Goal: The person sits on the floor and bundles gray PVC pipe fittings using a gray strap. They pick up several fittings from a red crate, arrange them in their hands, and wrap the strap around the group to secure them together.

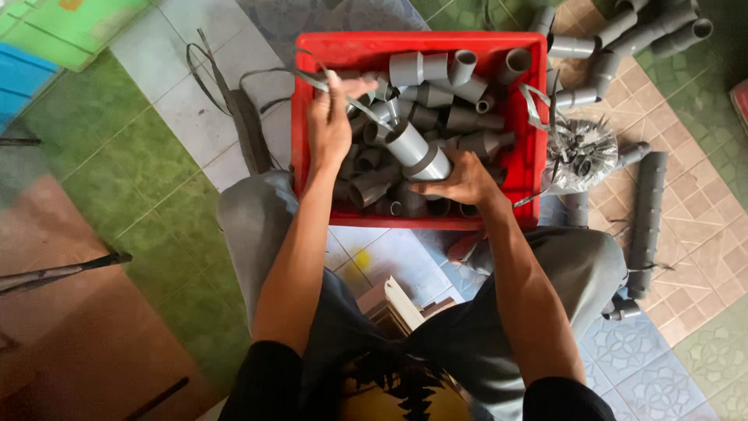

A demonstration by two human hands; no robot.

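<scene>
A red plastic crate [300,117] sits on the tiled floor in front of my knees, filled with several grey pipe fittings [452,93]. My right hand [466,181] grips a grey pipe joint [417,150] over the crate's near side. My left hand [331,125] is raised over the crate's left part, fingers closed on a thin grey strap [343,92] that runs across the joint.
More grey pipe pieces [647,218] lie on the floor to the right and at the top right [623,31]. A clear bag of small parts [580,154] rests beside the crate. Loose straps [234,109] trail left of it. A small wooden stack [397,304] lies between my legs.
</scene>
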